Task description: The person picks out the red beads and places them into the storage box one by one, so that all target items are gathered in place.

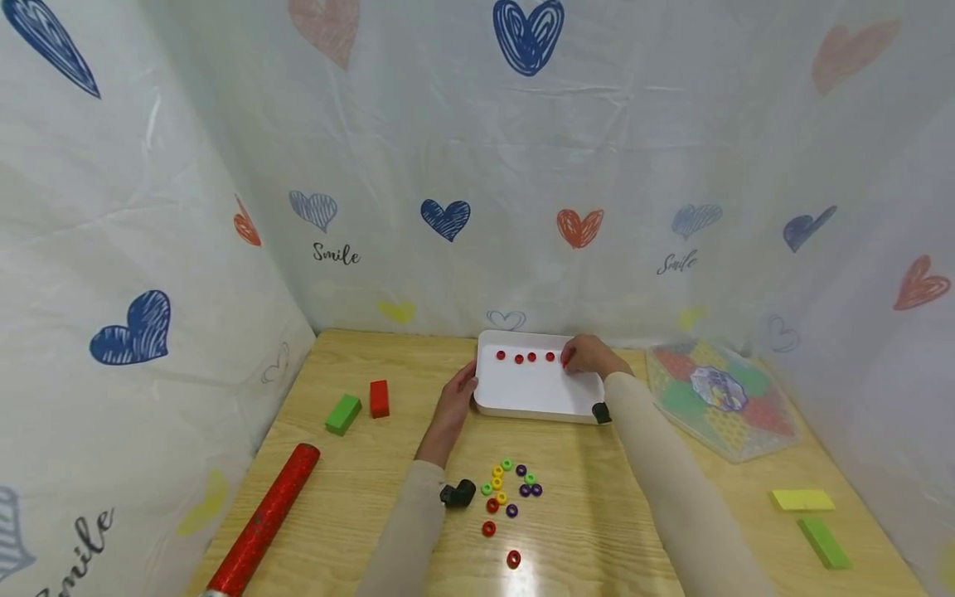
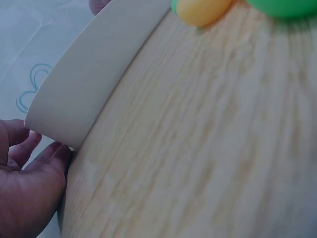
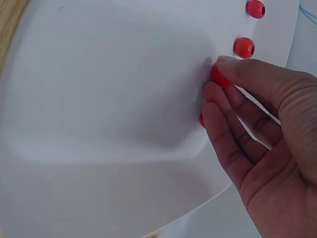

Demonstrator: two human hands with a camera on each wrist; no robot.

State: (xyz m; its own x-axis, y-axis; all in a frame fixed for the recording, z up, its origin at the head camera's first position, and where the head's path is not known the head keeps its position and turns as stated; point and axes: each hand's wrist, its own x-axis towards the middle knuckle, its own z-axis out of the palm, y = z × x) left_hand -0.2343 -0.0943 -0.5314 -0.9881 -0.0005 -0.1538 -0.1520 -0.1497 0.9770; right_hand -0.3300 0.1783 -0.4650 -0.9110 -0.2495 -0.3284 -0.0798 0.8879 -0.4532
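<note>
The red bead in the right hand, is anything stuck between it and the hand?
Nothing that I can see: the right hand pinches the red bead directly, over the white tray. Another red bead peeks out beside the hand, not in between.

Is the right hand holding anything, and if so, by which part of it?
Yes: the right hand pinches a red bead by opposite sides, between thumb and fingertips.
</note>
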